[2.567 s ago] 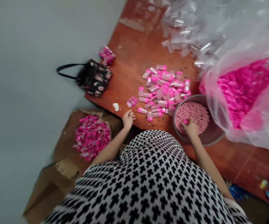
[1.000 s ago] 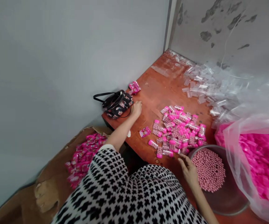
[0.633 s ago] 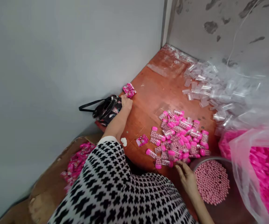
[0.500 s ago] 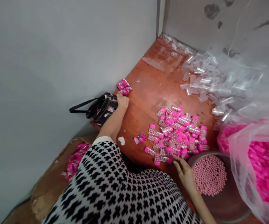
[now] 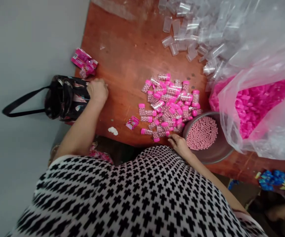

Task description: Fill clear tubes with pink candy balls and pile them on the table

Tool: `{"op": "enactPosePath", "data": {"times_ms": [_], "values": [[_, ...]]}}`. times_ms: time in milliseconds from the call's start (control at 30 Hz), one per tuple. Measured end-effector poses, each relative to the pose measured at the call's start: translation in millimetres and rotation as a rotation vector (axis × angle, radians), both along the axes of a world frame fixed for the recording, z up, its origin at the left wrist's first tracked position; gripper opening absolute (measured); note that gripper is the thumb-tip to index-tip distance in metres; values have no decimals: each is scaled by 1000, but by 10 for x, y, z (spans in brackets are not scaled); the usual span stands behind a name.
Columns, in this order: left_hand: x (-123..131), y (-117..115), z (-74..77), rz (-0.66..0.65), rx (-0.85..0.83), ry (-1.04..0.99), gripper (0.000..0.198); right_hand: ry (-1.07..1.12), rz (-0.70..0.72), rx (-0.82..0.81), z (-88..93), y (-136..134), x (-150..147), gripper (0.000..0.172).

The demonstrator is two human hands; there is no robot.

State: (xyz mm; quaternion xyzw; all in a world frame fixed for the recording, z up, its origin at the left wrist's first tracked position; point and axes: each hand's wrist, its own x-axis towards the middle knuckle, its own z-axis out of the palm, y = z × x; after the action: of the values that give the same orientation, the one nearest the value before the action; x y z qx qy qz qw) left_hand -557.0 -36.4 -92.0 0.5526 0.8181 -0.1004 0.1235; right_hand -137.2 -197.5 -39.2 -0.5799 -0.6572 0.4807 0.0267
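My left hand [image 5: 98, 91] has its fingers curled against the right end of a black patterned bag [image 5: 80, 98]; what they hold, if anything, is hidden. Just above lie pink packets [image 5: 85, 63]. My right hand [image 5: 180, 144] rests at the table's near edge, fingers slightly apart with nothing seen in them. It is between a pile of small clear jars with pink lids and pink beads [image 5: 168, 98] and a metal bowl [image 5: 222, 148] of pink beads [image 5: 203, 133]. A single pink packet [image 5: 132, 122] lies left of the pile.
Empty clear containers [image 5: 191, 29] are heaped at the back of the reddish table [image 5: 125, 65]. An open plastic bag [image 5: 228, 108] of pink lids [image 5: 258, 105] stands right of the bowl. Blue and yellow items [image 5: 278, 179] and another person's arm [image 5: 284, 210] show at lower right.
The view has shifted, bringing the bag and table nearer and showing the lower right corner. Both hands keep about the same places beside the black bag and the bowl.
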Motion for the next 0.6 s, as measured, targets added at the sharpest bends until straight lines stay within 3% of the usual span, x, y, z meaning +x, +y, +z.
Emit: {"op": "enactPosePath", "data": {"times_ms": [133,233,367,467,533,600], "values": [[720,-520,249,22,159,-364,34,8,15,-12,42,-178,31,20],[1535,-876,468,32,204,-750,33,34,-25,-12,88,-284,57,20],[2504,-1134,738,-99,209,-1178,33,56,-85,30,136,-418,117,21],[2735,-1175,713,-164,332,-1198,29,74,-113,75,164,-520,169,24],[2653,-1182,564,-171,342,-1025,27,79,-145,81,184,-580,196,25],[2506,-1202,365,-221,225,-808,25,80,-184,80,204,-629,217,24]]}}
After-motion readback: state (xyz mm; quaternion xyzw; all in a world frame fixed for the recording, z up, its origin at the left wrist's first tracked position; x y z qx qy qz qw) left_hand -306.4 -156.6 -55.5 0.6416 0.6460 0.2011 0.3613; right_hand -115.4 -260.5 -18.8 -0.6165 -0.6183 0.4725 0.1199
